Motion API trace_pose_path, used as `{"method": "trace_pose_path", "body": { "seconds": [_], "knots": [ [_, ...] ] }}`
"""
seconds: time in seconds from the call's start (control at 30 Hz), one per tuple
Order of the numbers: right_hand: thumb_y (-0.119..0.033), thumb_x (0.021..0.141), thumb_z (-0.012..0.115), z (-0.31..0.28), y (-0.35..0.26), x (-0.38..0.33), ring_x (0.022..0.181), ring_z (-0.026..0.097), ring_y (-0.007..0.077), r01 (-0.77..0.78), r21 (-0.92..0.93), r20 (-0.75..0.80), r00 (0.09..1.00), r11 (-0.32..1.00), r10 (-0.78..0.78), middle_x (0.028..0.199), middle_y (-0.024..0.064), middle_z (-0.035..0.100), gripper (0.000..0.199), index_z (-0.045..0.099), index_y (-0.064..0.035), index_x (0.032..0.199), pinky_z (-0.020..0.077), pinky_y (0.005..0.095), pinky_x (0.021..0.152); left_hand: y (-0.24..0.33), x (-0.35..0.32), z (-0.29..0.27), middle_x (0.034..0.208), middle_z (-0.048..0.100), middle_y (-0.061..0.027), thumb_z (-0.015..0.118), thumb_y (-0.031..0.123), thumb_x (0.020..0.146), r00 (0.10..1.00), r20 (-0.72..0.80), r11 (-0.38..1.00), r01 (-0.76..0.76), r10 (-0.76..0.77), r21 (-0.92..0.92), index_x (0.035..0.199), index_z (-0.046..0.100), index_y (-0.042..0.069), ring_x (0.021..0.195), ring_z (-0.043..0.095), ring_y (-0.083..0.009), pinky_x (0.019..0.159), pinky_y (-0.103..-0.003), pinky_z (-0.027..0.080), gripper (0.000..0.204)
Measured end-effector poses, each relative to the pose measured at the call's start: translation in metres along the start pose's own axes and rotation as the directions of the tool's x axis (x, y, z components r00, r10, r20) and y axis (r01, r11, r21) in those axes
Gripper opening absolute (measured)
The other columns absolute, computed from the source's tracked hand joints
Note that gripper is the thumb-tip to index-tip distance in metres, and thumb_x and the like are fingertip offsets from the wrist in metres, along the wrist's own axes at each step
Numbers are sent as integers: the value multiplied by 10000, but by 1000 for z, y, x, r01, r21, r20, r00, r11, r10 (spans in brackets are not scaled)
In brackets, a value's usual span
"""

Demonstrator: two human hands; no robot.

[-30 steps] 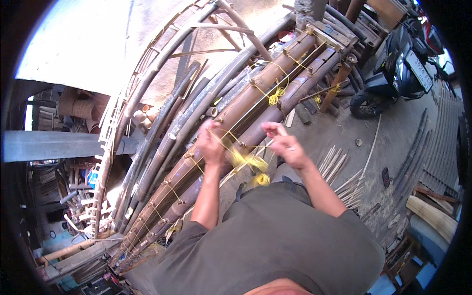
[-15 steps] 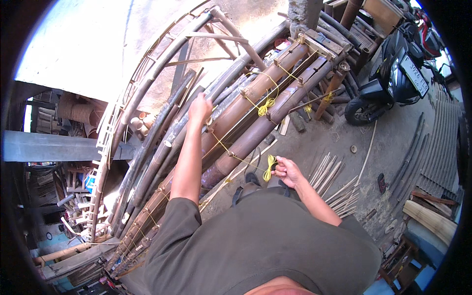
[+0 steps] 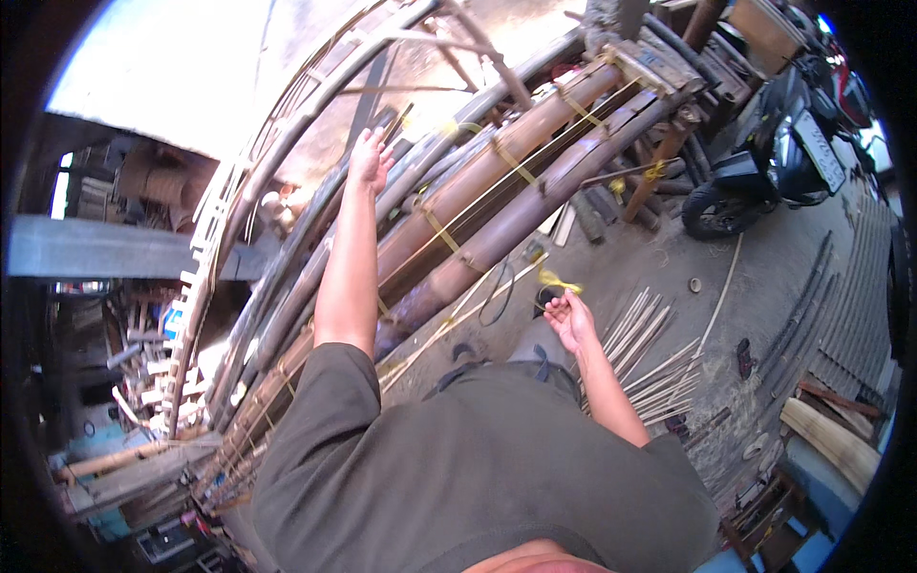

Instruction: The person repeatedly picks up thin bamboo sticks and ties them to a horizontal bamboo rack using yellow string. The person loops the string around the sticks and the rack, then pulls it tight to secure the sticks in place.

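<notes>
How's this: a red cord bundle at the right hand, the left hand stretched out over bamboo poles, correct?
The color is wrong: the head view shows a yellow cord bundle at the right hand. The left hand is stretched out over bamboo poles.

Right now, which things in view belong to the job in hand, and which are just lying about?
Likely in the job:
yellow cord bundle, blurred, at the right hand
brown poles
yellow ties across those poles

Apparently just lying about:
thin pale sticks on the ground
parked motorbike
corrugated sheet
</notes>
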State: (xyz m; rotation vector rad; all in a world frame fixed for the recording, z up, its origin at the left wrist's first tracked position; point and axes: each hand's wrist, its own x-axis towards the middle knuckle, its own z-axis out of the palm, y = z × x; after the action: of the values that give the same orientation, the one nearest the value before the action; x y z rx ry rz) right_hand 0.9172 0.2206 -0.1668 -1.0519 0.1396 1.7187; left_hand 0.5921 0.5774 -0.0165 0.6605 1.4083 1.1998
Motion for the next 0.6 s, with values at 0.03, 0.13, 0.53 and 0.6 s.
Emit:
{"method": "trace_pose_path", "body": {
  "seconds": [0.03, 0.13, 0.53, 0.6],
  "knots": [
    [-405, 972, 524, -2, 16, 0, 933, 634, 211, -42, -237, -93, 995, 971, 20, 990, 78, 651, 332, 586, -88, 1047, 515, 406, 843, 3, -24, -23, 1438, 408, -237, 594, 344, 935, 997, 76, 987, -14, 2, 158, 1535, 106, 113, 1297, 428, -333, 1099, -471, 258, 807],
    [-453, 979, 485, 35, 57, -24, 1011, 616, 226, -258, -474, 5, 955, 842, 296, 1124, 102, 627, 476, 534, -70, 1255, 507, 415, 886, 1, -89, -110, 1431, 394, -279, 597, 340, 935, 982, 183, 876, -126, 44, 465, 1522, 152, 66, 1304, 427, -320, 1087, -418, 298, 786],
    [-200, 975, 447, 295, 190, -63, 688, 492, 102, 584, 178, 274, 743, 792, -610, 740, 3, 516, 213, 473, -142, 771, 422, 245, 673, -92, -225, -181, 1204, 637, -124, 587, 350, 896, 943, 320, 149, -330, 86, 932, 1245, 539, 143, 1127, 589, -329, 934, -600, 303, 409],
    [-232, 980, 450, 363, 208, -104, 611, 442, 93, 520, -99, 461, 779, 848, -424, 705, -14, 493, 265, 501, -69, 778, 414, 244, 575, -161, -172, -242, 1107, 675, -126, 520, 378, 905, 843, 378, 437, -526, 383, 730, 1186, 584, 140, 1058, 611, -359, 915, -601, 293, 373]
  ]
}}
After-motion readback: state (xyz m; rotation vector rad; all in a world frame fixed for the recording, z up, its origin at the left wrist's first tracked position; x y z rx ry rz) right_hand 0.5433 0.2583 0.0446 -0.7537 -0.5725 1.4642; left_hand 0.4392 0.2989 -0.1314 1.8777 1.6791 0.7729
